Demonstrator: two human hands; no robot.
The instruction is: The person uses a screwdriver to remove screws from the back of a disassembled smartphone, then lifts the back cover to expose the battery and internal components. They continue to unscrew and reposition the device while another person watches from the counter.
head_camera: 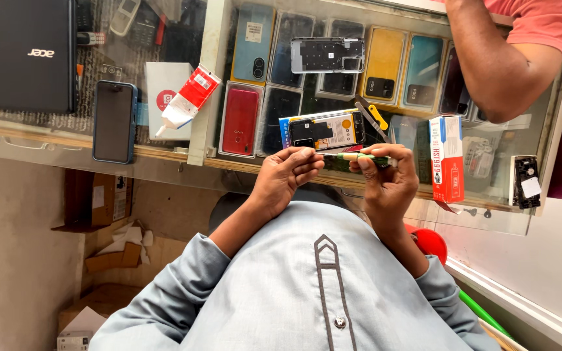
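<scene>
Both my hands meet over the front edge of a glass counter (164, 153), holding a thin green-handled screwdriver (349, 156) between them. My right hand (388, 179) wraps around its handle. The fingertips of my left hand (287, 172) pinch its other end. Just beyond them an opened phone (326, 130), its back off and its insides showing, lies on the glass. A detached phone back frame (326, 55) lies farther away.
Another person's arm (495, 65) rests on the counter at top right. On the glass lie a blue phone (115, 121), a red-and-white glue tube (187, 101), a black laptop (21, 55), a red-and-white box (447, 159) and a yellow-handled tool (375, 117). Phone cases show under the glass.
</scene>
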